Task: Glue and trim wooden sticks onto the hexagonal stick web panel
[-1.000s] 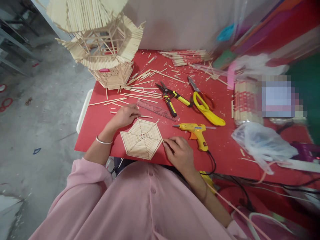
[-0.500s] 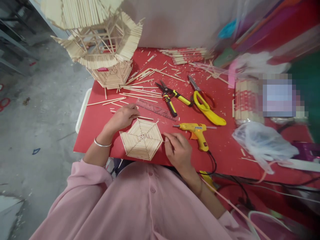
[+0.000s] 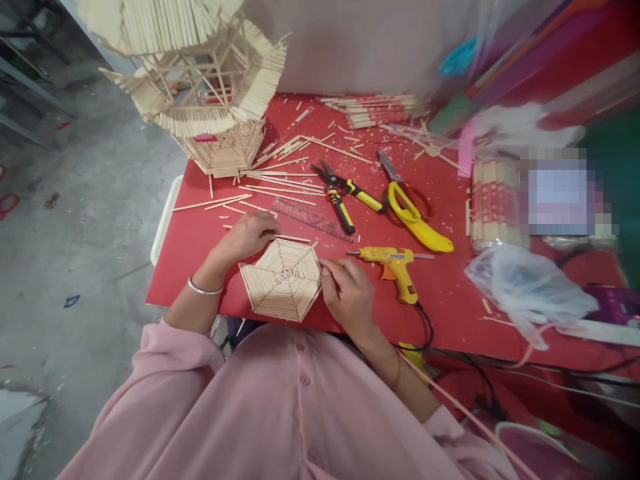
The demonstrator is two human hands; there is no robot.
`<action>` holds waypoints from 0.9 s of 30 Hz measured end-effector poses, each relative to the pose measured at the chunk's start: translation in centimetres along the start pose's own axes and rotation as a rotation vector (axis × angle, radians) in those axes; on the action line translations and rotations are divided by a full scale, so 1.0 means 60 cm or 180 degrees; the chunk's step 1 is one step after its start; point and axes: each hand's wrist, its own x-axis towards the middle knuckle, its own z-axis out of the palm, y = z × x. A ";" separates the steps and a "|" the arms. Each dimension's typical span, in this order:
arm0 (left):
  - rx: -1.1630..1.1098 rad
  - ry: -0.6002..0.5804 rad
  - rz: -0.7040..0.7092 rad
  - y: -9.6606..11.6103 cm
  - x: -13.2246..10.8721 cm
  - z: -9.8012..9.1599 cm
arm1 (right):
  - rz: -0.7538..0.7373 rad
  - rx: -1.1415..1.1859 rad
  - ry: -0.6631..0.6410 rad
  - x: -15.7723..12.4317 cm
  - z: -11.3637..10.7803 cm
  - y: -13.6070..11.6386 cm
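From my remote seat, the far left shows a tall tiered tower model built of pale wooden sticks [image 3: 200, 87], standing on the back left corner of the red tabletop [image 3: 185, 273]. Loose long wooden sticks [image 3: 280, 181] lie scattered just beside its base.

Nearer me, the left hand [image 3: 247, 235], with a thin silver bangle [image 3: 204, 289] at the wrist, rests with curled fingers on the upper left edge of the flat hexagonal panel of pale wooden sticks [image 3: 280, 280]. Whether it grips anything underneath, I cannot tell. The panel lies flat at the near edge of the tabletop, between the two hands.

The right hand [image 3: 347, 293] has thumb and fingers drawn together at the panel's right corner, pinching it as far as I can see.

I judge the panel very light, stiff across its face, yet fragile: thin sticks joined at their edges could snap or come apart if bent. I would hold it by opposite edges or support it flat from below, never by a single stick.

Behind the panel lies a translucent pink plastic ruler [image 3: 313, 219]. Further right are black-and-yellow-handled cutters [image 3: 343, 195], a yellow glue gun [image 3: 393, 261] just beside the right hand, and yellow-handled scissors [image 3: 413, 217]. At the far right sit a bundle of wrapped sticks [image 3: 493, 203] and a crumpled clear plastic bag [image 3: 525, 287].
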 end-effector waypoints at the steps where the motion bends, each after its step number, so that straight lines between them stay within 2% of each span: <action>1: -0.0007 0.0019 -0.0038 0.001 0.000 0.000 | 0.0023 0.0010 -0.0012 0.002 0.002 0.000; 6: 0.0091 0.0150 -0.0169 0.000 -0.001 0.000 | -0.0023 0.0086 0.0057 0.008 0.006 0.000; 14: -0.0141 -0.0056 -0.0046 -0.003 -0.001 -0.004 | 0.0241 0.0284 -0.0078 0.010 0.002 0.000; 27: -0.0171 -0.0007 -0.0019 -0.010 -0.001 0.000 | 0.0174 0.0204 -0.0105 0.008 0.004 0.002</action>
